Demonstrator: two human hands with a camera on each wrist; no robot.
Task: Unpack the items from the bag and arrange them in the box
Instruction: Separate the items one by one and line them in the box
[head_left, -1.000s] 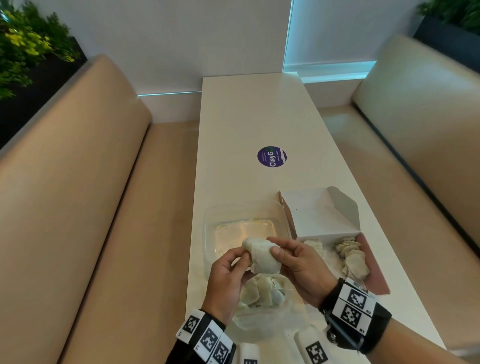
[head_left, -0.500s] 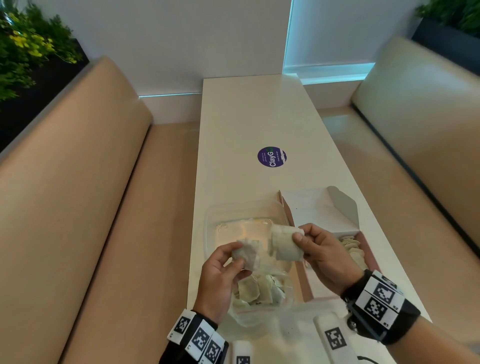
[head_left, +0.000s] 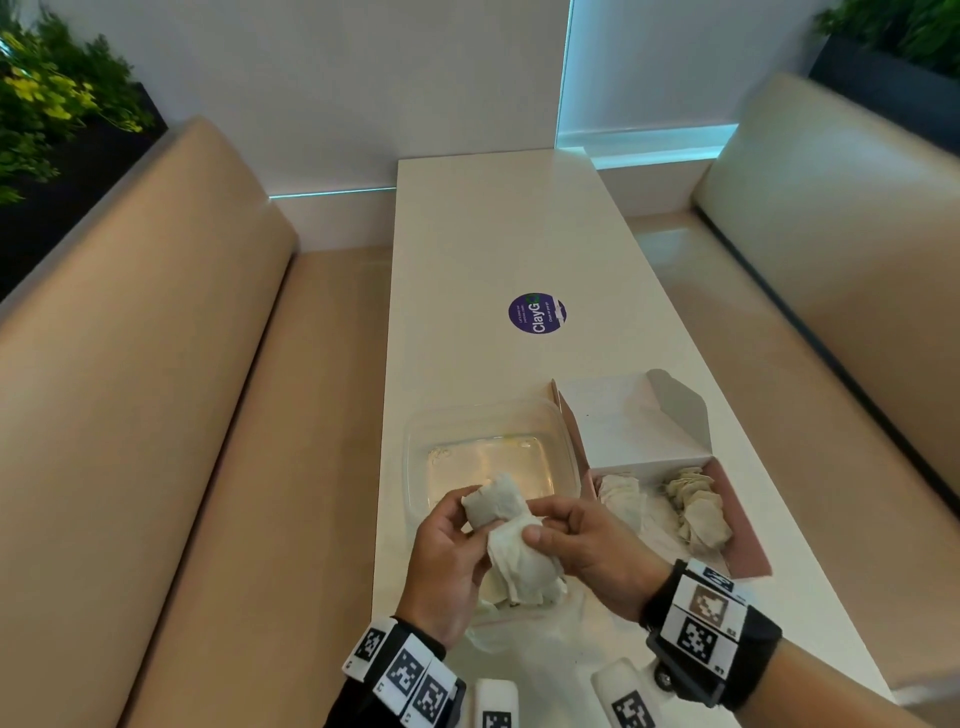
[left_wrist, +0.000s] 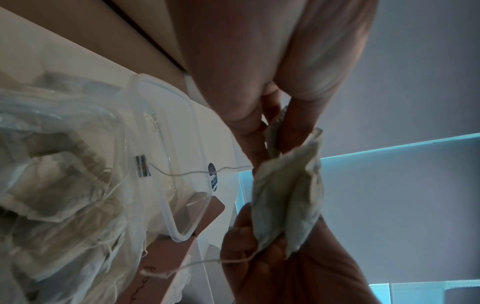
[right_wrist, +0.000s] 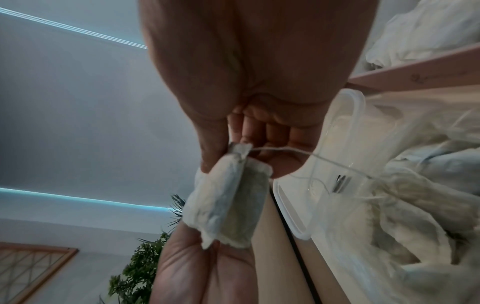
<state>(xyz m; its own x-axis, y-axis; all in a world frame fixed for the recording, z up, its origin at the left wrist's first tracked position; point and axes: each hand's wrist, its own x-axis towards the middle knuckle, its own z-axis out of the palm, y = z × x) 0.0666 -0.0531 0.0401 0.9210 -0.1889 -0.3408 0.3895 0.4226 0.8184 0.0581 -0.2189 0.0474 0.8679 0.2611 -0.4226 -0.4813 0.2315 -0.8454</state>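
Note:
Low over the table, both hands meet on a clump of pale tea bags (head_left: 496, 506). My left hand (head_left: 462, 525) pinches one end of it and my right hand (head_left: 540, 519) pinches the other. In the left wrist view a tea bag (left_wrist: 285, 195) hangs between the two hands. In the right wrist view the tea bag (right_wrist: 228, 205) trails a string down into the clear plastic bag (right_wrist: 405, 205). That bag (head_left: 519, 618) lies under the hands with more tea bags inside. To the right is the pink box (head_left: 748, 545), lid open, with several tea bags (head_left: 696, 509) lined up in it.
A clear plastic container (head_left: 488, 415) sits just beyond my hands, touching the box's left side. A round purple sticker (head_left: 536, 313) marks the middle of the white table (head_left: 493, 234). Beige benches run along both sides.
Half a second ago the hands were apart, each with a tea bag, the right one near the box. Now they are back together over the plastic bag.

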